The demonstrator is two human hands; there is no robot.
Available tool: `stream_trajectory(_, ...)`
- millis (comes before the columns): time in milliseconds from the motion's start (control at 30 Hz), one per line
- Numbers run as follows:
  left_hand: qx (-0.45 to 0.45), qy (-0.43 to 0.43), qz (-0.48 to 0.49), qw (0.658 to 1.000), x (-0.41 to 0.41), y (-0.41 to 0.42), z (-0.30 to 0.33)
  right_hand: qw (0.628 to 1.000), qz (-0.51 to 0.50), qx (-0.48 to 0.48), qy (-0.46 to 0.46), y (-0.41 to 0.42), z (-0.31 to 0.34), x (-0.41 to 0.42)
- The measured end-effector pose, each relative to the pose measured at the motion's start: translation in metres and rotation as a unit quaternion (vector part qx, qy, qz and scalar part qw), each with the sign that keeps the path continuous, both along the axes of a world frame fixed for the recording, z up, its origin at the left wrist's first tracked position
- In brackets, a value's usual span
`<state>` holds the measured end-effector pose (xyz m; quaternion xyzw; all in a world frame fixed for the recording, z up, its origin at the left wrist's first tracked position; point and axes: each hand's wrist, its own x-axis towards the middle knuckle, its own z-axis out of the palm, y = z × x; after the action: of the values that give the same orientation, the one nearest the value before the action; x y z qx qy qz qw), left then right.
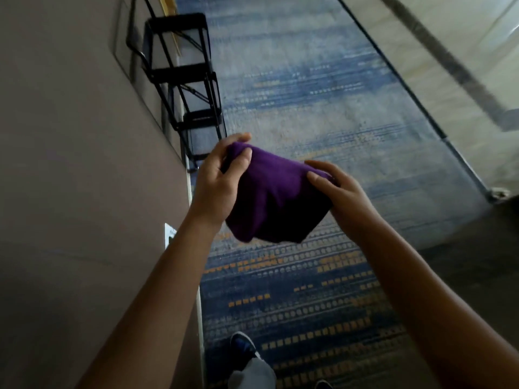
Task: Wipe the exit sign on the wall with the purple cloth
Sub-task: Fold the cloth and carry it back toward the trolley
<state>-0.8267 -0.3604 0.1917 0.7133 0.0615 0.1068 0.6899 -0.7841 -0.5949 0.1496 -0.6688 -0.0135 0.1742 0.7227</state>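
Now both hands (216, 183) (341, 196) grip purple cloth (275, 197); wall (84, 164) left.

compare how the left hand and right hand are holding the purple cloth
The left hand pinches the purple cloth at its top far corner, thumb across the front. The right hand grips the opposite side edge, sitting lower in view. Both hands hold the cloth up in the air, above the carpet.

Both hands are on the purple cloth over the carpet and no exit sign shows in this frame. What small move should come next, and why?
Probably finish bunching the soft purple cloth into one hand, likely the right hand, then look up along the grey wall. The left hand and right hand each pinch an edge, the cloth sags between them, and the sign is out of view.
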Motion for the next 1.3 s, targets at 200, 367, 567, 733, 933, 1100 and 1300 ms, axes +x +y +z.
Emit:
stream_trajectory(200,-0.052,0.038,0.051,0.997,0.029,-0.002,0.019,0.99,0.007,0.122,0.073,-0.006,0.027,0.005)
stream_trajectory(367,-0.126,0.075,0.109,0.983,0.079,-0.016,0.027,0.988,0.009,0.137,0.07,-0.003,0.036,0.057)
stream_trajectory(567,-0.239,0.111,0.117,0.958,0.156,-0.033,0.025,0.97,0.057,0.208,0.109,-0.002,0.019,0.159)
stream_trajectory(733,-0.342,0.114,0.11,0.926,0.208,-0.041,0.029,0.963,0.091,0.216,0.135,-0.017,0.026,0.249)
stream_trajectory(933,-0.314,0.079,0.106,0.94,0.269,-0.063,0.026,0.968,0.108,0.184,0.132,-0.022,0.043,0.339)
stream_trajectory(1100,-0.23,0.103,0.192,0.949,0.325,-0.051,0.013,0.968,0.162,0.155,0.114,-0.001,0.036,0.402)
stream_trajectory(1300,-0.236,0.067,0.183,0.952,0.417,0.005,-0.006,0.958,0.275,0.04,0.069,0.039,0.013,0.501)
